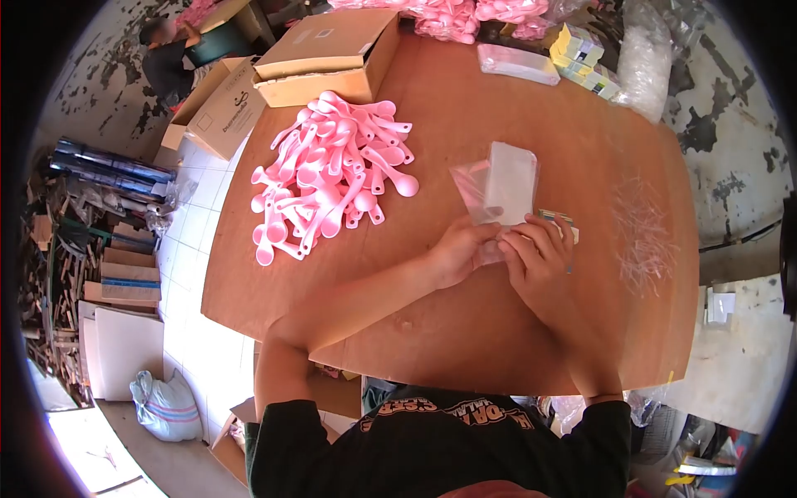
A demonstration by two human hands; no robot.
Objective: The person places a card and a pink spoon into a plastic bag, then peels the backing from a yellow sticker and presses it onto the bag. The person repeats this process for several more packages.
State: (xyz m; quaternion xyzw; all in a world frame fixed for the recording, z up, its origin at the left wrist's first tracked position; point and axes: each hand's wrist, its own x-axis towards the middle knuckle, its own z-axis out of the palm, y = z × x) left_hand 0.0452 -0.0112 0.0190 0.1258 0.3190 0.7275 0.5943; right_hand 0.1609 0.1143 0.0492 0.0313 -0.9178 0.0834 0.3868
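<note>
My left hand (pixel 462 253) and my right hand (pixel 538 264) meet over the right half of the table, fingertips pinched on the near end of a clear plastic bag (pixel 471 184). Something pink shows through the bag, which points away from me. Beside it lies a stack of flat whitish plastic sleeves (pixel 511 178). Small printed cards (pixel 561 219) peek out behind my right fingers, partly covered. To the left of my hands is a big heap of pink plastic scoops (pixel 332 170).
Brown table (pixel 448 332); thin clear strips (pixel 646 241) lie at its right. A cardboard box (pixel 328 54) stands at the back left, with packed pink bundles (pixel 448 18), yellow boxes (pixel 581 62) and a clear roll (pixel 644 66) farther right. Another person (pixel 166 66) is at the far left.
</note>
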